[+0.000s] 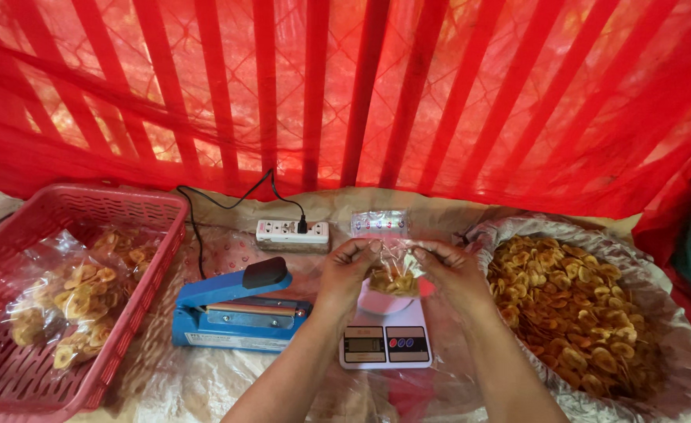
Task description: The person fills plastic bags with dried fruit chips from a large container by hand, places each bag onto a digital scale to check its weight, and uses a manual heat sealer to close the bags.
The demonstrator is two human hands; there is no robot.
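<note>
**Clear bag of chips held open over the scale**

At the centre of the frame both hands hold a small clear plastic bag [393,270] by its mouth. The left hand [348,270] pinches the left edge of the opening between thumb and fingertips; the right hand [449,270] pinches the right edge the same way, so all the fingers are drawn narrow on the film. The bag is thin, glossy and see-through, its lower part filled with round yellow-brown chips. It hangs just above a pale cup [382,301] that stands on a white digital scale [386,337]; whether bag and cup touch cannot be told.

To the right, filling the lower right of the frame, a large sack lined with plastic [658,313] holds a heap of the same chips. Left of the scale lies a blue heat sealer [236,309] with a black knob on its arm. Behind it, a white power strip [292,231] carries a black plug and cord. At the left edge a red plastic basket [138,270] holds filled clear bags of chips. A red net curtain [345,86] spans the whole upper frame.
</note>
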